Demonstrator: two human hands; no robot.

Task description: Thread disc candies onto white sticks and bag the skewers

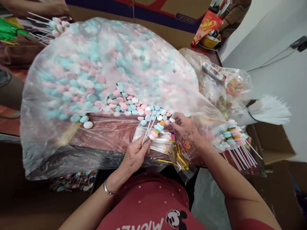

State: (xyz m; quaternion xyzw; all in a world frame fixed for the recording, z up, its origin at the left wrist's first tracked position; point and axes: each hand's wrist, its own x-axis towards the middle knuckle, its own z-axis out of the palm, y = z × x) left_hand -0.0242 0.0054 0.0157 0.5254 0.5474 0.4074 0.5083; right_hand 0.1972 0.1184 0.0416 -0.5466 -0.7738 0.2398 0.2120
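Note:
My left hand (135,153) is closed round white sticks (148,127), one of which carries a row of colored candies (157,129) in white, pink, green and blue, with an orange piece at its upper end. To the right, my right hand (185,127) has its fingertips pinched at a white candy (172,120) beside the loose pile. Pink, blue and white candies (134,107) spill from the opening of a large clear plastic bag (96,70). Under the skewered candies lies a packet of white sticks (159,145).
Gold twist ties (179,156) lie near the table's front edge. Finished candy skewers (232,137) rest at the right, near a bundle of white sticks (270,110) and an open cardboard box (275,142). Another person's arm (45,8) and more skewers (57,28) are at the upper left.

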